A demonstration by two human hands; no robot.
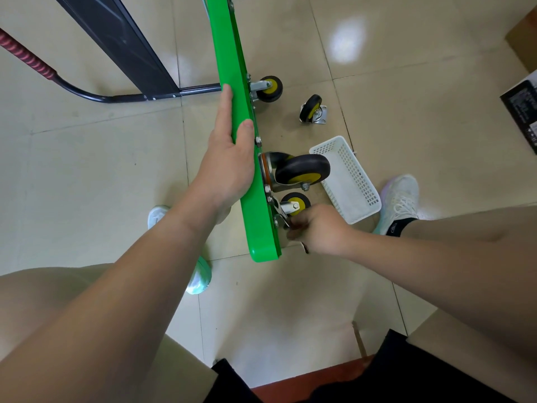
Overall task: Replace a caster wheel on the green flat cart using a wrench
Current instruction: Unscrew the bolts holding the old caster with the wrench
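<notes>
The green flat cart (232, 82) stands on its edge, underside facing right. My left hand (229, 158) grips its upper edge, thumb over the rim. My right hand (316, 231) holds a metal wrench (283, 221) against the mounting plate of a small yellow-hubbed caster (296, 203) near the cart's near corner. A large black caster (302, 170) is mounted just above it and a small one (268, 88) farther along. A loose caster wheel (312, 109) lies on the floor to the right.
A white perforated basket (348, 181) sits on the tiled floor beside the casters. The cart's black handle with red grip (43, 69) lies left. My shoes (402, 199) flank the cart. Boxes (523, 112) stand at the right edge.
</notes>
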